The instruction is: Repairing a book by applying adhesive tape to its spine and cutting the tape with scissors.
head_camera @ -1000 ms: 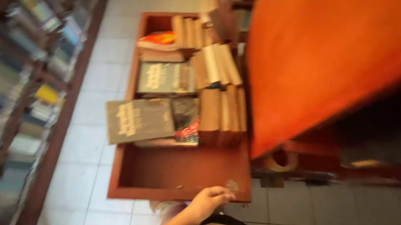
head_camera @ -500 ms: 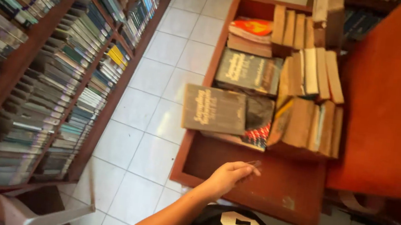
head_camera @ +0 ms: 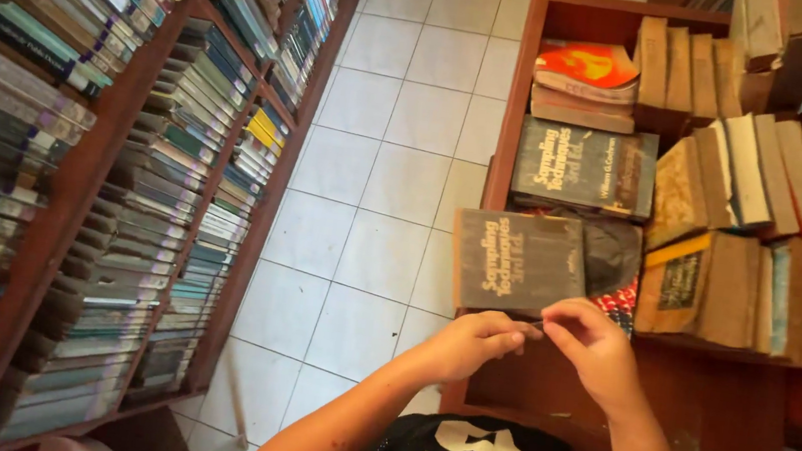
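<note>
Hands meeting near dark book

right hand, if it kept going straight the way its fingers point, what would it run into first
The right hand points left toward the left hand; their fingertips nearly meet around something small and dark, so it would probably meet those fingertips first. What the small thing is cannot be told.

Matt worn paper books, wooden shelf
</note>
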